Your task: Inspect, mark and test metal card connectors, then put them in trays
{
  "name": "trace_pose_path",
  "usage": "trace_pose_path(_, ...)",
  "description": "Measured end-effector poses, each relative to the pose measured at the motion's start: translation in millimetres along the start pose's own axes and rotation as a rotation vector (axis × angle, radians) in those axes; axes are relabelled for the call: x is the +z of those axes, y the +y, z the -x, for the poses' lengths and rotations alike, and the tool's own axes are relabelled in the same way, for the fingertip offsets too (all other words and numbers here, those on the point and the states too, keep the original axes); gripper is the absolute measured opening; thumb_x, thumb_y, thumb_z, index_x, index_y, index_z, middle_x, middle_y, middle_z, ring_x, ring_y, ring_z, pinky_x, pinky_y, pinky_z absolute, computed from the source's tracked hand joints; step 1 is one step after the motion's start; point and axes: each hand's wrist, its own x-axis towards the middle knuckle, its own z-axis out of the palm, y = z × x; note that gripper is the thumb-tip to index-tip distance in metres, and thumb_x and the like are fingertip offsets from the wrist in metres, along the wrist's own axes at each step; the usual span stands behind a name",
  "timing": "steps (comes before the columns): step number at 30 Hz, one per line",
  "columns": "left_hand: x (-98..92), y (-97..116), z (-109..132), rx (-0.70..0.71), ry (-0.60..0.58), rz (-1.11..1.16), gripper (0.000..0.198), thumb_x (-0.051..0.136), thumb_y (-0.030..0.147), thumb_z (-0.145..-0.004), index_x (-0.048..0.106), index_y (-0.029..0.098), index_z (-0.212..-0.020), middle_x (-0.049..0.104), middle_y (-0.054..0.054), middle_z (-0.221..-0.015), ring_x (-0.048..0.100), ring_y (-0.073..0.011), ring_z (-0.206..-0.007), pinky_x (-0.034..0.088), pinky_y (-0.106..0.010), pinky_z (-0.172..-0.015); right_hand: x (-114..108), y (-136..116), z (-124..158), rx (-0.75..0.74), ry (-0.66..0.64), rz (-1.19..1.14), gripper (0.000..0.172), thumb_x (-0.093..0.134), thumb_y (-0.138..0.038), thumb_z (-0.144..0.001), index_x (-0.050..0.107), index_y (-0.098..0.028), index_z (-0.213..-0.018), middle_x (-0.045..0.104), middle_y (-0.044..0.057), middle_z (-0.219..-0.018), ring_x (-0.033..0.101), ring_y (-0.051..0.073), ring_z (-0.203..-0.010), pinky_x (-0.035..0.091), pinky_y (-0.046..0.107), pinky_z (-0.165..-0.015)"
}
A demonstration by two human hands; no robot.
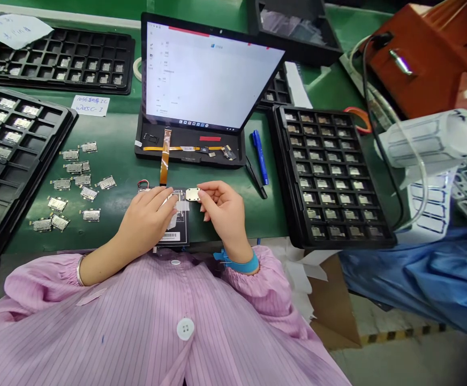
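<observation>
My left hand (147,213) lies over a black circuit board (181,230) at the table's front edge, fingers stretched out and their tips resting on it. Part of the board is hidden beneath that hand. Between the thumb and fingers of my right hand (223,212) is a small circuit module (192,194), pale with notched corners, at the board's upper right edge. An orange ribbon cable (165,161) runs from the board up to the black tray (189,159) below the screen. Several loose silver modules (91,215) are scattered left of my left hand.
A tablet screen (205,75) stands in front. Compartment trays with modules flank the work area at left (16,155) and right (333,214); another tray (76,83) lies behind. A blue marker (260,156) and black tweezers (256,178) lie right of the screen, near a label roll (426,138).
</observation>
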Motion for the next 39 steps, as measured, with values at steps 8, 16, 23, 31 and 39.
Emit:
trace_pose_path(8, -0.2, 1, -1, -0.011, -0.013, 0.001, 0.027, 0.047, 0.019, -0.096, 0.066, 0.014, -0.115, 0.069, -0.013, -0.12, 0.062, -0.029, -0.113, 0.048, -0.043, -0.091, -1, 2, -1, -0.003, -0.024, 0.02, 0.018, 0.066, -0.032, -0.082, 0.066, -0.017, -0.094, 0.063, 0.001, -0.074, 0.054, 0.011, -0.055, 0.04, 0.017, -0.034)
trace_pose_path(16, -3.2, 0, -2, 0.006, -0.134, -0.066, 0.041, 0.048, 0.008, -0.09, 0.062, 0.022, -0.126, 0.064, -0.017, -0.124, 0.059, -0.0314, -0.112, 0.046, -0.047, -0.089, -2, 5, -2, -0.019, -0.043, 0.036, 0.021, 0.064, -0.035, -0.084, 0.065, -0.018, -0.096, 0.062, 0.001, -0.073, 0.056, 0.011, -0.056, 0.04, 0.019, -0.035)
trace_pose_path(23, -2.4, 17, -34, -0.126, -0.159, -0.006, 0.03, 0.059, 0.028, -0.091, 0.063, 0.014, -0.117, 0.065, -0.014, -0.112, 0.058, -0.0304, -0.102, 0.047, -0.044, -0.083, -2, 5, -1, -0.055, -0.063, -0.015, 0.02, 0.057, -0.034, -0.087, 0.064, -0.018, -0.097, 0.058, -0.001, -0.067, 0.054, 0.011, -0.053, 0.039, 0.019, -0.037)
trace_pose_path(31, 5.5, 14, -50, -0.135, -0.195, 0.057, 0.008, 0.063, 0.022, -0.089, 0.068, 0.017, -0.093, 0.068, -0.008, -0.092, 0.061, -0.0239, -0.089, 0.046, -0.037, -0.077, -5, 7, -2, -0.075, -0.107, -0.011, 0.03, 0.061, -0.034, -0.085, 0.058, -0.019, -0.111, 0.06, 0.001, -0.079, 0.059, 0.015, -0.068, 0.043, 0.019, -0.04)
trace_pose_path(39, 8.6, 14, -48, -0.126, -0.17, 0.074, 0.01, 0.062, 0.023, -0.09, 0.068, 0.016, -0.094, 0.069, -0.008, -0.091, 0.064, -0.0239, -0.087, 0.048, -0.037, -0.076, -2, 8, -3, -0.11, -0.114, 0.046, 0.031, 0.06, -0.035, -0.087, 0.056, -0.019, -0.113, 0.06, 0.001, -0.081, 0.058, 0.014, -0.067, 0.044, 0.019, -0.04)
